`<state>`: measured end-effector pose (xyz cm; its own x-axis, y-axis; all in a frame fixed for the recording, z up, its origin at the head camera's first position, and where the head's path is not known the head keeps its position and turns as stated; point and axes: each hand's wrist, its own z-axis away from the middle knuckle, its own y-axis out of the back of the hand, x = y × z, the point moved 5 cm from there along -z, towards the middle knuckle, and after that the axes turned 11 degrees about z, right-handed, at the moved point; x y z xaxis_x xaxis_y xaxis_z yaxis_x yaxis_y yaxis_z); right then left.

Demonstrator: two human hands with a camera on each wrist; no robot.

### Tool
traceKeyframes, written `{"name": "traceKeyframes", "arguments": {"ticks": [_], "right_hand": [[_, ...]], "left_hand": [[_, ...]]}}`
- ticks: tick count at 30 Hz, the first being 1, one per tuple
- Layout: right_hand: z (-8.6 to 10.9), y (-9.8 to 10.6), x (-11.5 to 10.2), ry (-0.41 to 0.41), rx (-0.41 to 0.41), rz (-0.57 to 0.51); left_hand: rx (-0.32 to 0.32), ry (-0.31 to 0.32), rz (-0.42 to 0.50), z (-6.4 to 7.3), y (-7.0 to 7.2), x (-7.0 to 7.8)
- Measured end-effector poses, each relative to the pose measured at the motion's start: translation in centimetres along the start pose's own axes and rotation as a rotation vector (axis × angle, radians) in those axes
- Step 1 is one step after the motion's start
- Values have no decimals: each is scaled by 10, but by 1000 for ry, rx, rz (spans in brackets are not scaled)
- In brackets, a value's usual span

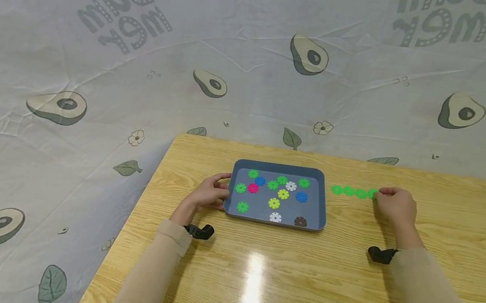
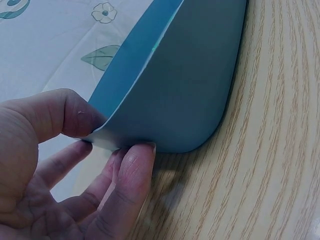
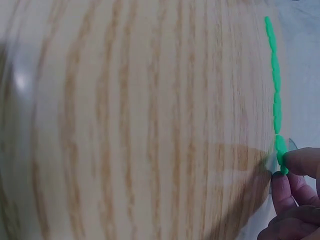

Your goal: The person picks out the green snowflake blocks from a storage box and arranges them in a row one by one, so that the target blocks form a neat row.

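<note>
On the table stands a grey-blue rectangular tray [image 1: 278, 168] with several notched plastic discs lying flat in it. My left hand [image 1: 211, 192] holds the tray's left side; in the left wrist view the thumb lies over the rim and other fingers touch the outer wall [image 2: 185, 95]. Right of the tray, several green notched discs [image 1: 349, 191] lie in a row from left to right. At the right end of that row my right hand [image 1: 397, 206] pinches a green disc [image 3: 281, 150], which sits tilted against its neighbour. Whether the two are joined I cannot tell.
The tray holds green, blue, yellow and white discs, one pink disc [image 1: 253, 188] and one brown disc [image 1: 300, 221]. Behind the wooden table [image 1: 299, 287] hangs a pale cloth [image 1: 255, 61] printed with avocados. Black wrist cameras sit on both wrists.
</note>
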<state>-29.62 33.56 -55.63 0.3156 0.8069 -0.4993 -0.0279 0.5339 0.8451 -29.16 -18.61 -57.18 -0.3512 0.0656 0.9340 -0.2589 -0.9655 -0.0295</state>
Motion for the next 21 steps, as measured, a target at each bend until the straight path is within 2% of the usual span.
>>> {"name": "traceKeyframes", "arguments": {"ticks": [12, 21], "right_hand": [[2, 2, -2, -11, 6, 30], [3, 4, -3, 24, 20, 38]], "left_hand": [[7, 6, 13, -2, 1, -1], [6, 6, 8, -2, 1, -2]]}}
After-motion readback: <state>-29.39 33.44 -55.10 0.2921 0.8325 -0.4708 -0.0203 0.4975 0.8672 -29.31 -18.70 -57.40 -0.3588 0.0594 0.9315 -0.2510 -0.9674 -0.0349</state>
